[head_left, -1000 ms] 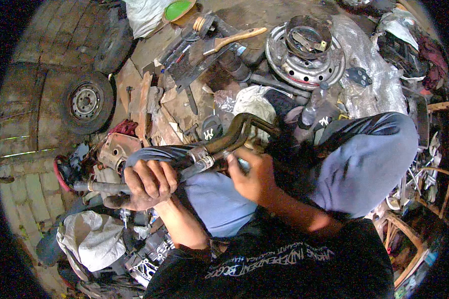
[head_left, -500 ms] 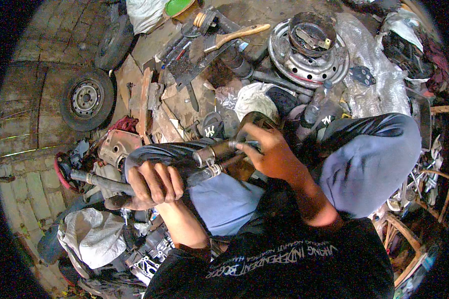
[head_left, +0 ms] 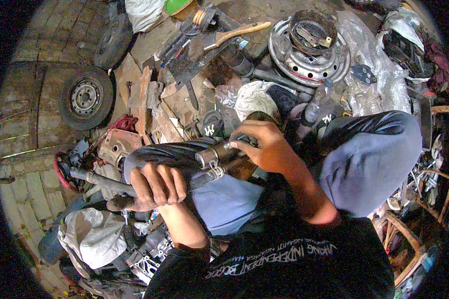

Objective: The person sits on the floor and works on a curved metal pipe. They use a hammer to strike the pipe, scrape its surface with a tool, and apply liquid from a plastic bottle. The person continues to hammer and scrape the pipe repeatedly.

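A grey-black hose (head_left: pixel 110 184) crosses my lap, with my left hand (head_left: pixel 157 184) wrapped round it. Its right end has a silver clamp (head_left: pixel 214 169) and runs to a curved, dark metal pipe assembly (head_left: pixel 214 155) over my legs. My right hand (head_left: pixel 254 142) has thumb and fingers closed on that assembly, near its upper silver band; the fingertips partly hide whatever small part is there. The far bends of the pipe are mostly behind my right hand.
Dark sandals (head_left: pixel 209 127) lie beyond my legs. Around me are a steel wheel rim (head_left: pixel 304 70), a wooden-handled brush (head_left: pixel 239 32), a tyre (head_left: pixel 85 102) against the left wall, scrap wood (head_left: pixel 142 109), plastic sheeting (head_left: pixel 374 94) and a white sack (head_left: pixel 92 239) among metal parts.
My right hand has risen and moved right onto the upper part of the pipe assembly. The pipe's bends, seen earlier, are now hidden by it. My left hand has shifted slightly right.
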